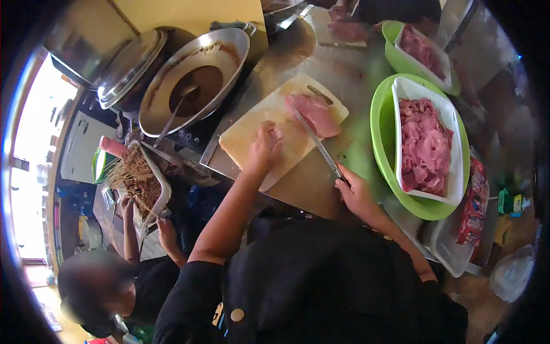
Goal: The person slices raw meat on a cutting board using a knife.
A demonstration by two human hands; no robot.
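Observation:
My right hand (pixel 354 194) grips the handle of a long knife (pixel 319 144), whose blade reaches up to a block of raw meat (pixel 314 114). That pink block lies on the far right part of a pale cutting board (pixel 243 137). Over the board's left half is my left hand (pixel 266 144), its fingers curled round what looks like a small slice of raw meat, mostly covered by the fingers. A gap separates this hand from the block.
Right of the board, a white tray (pixel 397 103) of sliced meat (pixel 427 146) sits in a green basin (pixel 379 143). A large wok (pixel 153 100) holds brown sauce and a ladle. At lower left, another person's hands (pixel 167 234) work by skewers (pixel 137 172). Another person's hand (pixel 339 12) is across the table.

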